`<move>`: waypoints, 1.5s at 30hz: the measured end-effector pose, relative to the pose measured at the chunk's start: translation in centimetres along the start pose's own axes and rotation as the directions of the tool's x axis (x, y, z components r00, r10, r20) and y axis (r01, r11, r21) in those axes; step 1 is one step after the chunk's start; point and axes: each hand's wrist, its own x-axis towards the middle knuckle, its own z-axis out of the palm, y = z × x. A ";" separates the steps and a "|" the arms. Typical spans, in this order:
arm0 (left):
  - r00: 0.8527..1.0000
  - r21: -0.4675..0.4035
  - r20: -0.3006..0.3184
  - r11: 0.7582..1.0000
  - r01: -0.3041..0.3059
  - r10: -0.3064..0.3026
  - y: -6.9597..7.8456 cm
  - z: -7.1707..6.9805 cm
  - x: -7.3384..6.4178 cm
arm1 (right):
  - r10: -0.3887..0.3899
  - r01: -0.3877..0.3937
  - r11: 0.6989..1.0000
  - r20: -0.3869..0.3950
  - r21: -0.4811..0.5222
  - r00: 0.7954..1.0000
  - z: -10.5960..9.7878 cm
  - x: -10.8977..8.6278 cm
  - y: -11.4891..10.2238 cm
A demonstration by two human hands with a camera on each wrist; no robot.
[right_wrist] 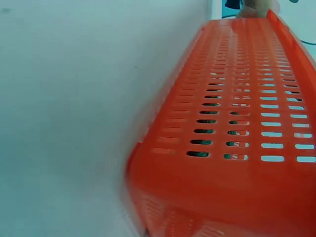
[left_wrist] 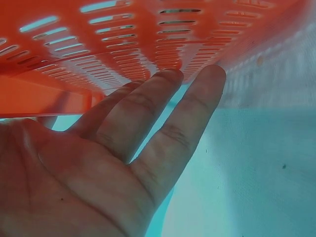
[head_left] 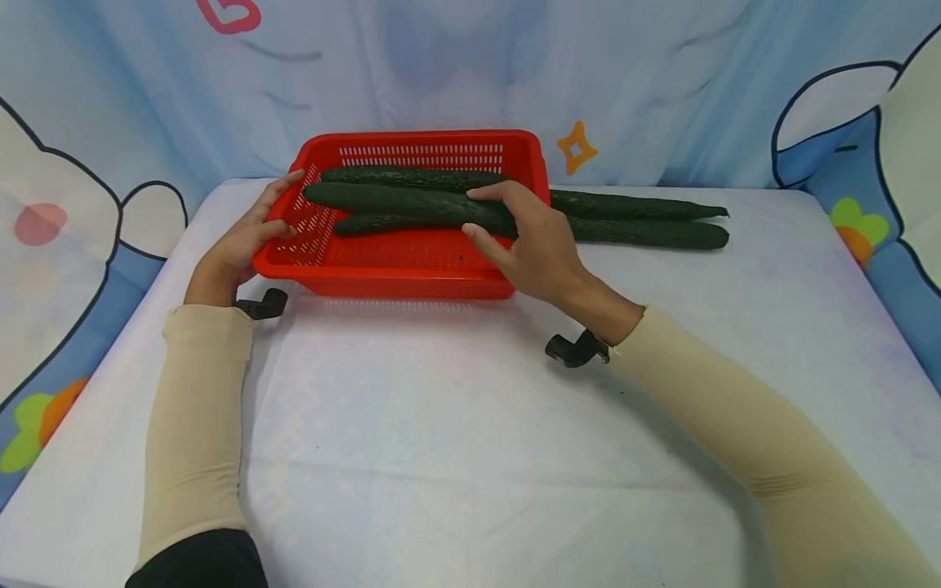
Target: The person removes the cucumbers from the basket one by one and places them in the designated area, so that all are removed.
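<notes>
My right hand [head_left: 544,245] grips a long dark green cucumber [head_left: 404,198] near its right end, thumb in front and fingers over the top. That cucumber lies over the red slotted basket [head_left: 404,287], with a second cucumber [head_left: 412,175] behind it and a third [head_left: 375,224] partly hidden below. At the basket's left end, my left hand [head_left: 246,241] holds the rim, thumb over the edge. In the left wrist view the long fingers [left_wrist: 138,108] extend along the outside of the slotted wall. Through the slots, the right wrist view shows bits of green.
Two more cucumbers [head_left: 639,206] lie side by side on the white-covered table [head_left: 456,425], just right of the basket; their left ends are hidden. A printed blue curtain [head_left: 456,65] hangs behind the table.
</notes>
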 end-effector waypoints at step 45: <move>1.000 -0.046 0.008 0.999 -0.020 0.020 -0.2 0.0 0.2 | 0.151 -0.140 0.985 -0.107 0.103 0.983 -7.8 -7.2 2.4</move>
